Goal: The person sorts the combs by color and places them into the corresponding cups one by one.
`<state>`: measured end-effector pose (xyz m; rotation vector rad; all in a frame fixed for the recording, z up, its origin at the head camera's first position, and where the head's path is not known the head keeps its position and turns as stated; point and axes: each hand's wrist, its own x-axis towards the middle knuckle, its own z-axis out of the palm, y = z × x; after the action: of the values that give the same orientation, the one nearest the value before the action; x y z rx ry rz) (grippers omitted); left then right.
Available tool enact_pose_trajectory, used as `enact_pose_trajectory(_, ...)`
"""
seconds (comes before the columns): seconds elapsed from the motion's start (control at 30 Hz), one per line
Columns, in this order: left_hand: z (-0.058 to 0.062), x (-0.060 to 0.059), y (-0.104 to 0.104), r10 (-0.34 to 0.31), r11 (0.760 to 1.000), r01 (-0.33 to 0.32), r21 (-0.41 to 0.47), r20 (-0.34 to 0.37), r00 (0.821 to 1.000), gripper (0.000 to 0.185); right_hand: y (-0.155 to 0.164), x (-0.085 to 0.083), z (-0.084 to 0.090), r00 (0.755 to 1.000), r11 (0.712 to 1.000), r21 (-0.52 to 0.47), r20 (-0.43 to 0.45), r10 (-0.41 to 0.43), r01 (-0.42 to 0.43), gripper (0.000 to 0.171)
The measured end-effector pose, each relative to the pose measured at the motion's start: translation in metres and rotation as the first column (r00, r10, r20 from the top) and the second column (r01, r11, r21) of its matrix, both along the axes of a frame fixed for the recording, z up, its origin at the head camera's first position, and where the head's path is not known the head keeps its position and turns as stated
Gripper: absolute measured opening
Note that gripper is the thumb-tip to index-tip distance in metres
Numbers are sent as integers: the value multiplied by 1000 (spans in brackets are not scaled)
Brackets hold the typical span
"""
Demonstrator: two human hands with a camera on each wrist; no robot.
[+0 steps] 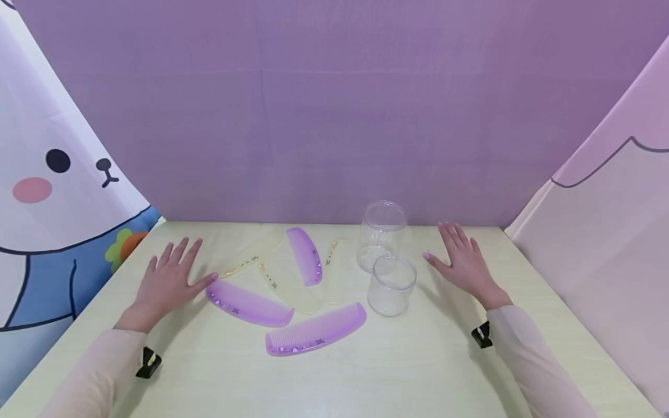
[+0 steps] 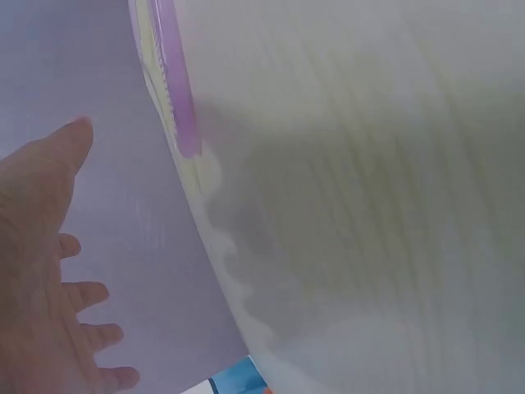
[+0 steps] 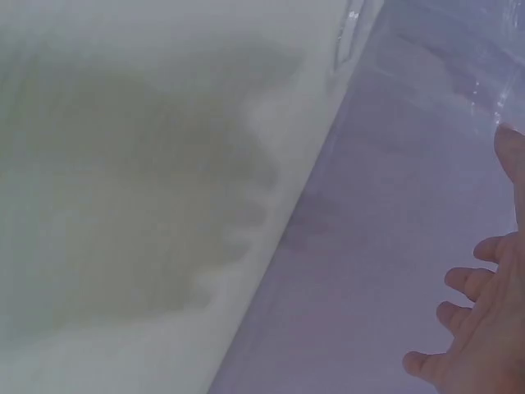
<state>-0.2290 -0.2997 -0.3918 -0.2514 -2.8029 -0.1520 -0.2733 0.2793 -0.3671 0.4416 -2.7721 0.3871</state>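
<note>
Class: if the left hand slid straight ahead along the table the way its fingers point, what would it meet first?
Probably the pale yellow comb just beyond the left hand, though it may pass left of it and reach the purple backdrop.

Both wrist views are blurry for me. Left hand (image 2: pixel 41 279) and right hand (image 3: pixel 484 328) are edge-cropped there. Comb prints unreadable.

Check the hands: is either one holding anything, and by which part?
Nothing is held. The left hand lies open and flat beside a purple comb; the right hand lies open beside the clear jars.
</note>
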Motion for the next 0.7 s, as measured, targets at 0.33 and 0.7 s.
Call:
enact_pose_trajectory(0.33,0,1,12,-71,997,71,-3,7,997,85,-17,-12,9,994,992,-103,-94,64,-73,76)
enact_pose_trajectory(0.7,-4,0,25,-191,981,192,24,-22,981,80,-37,-21,21,995,969,-225,-37,94,-100,78)
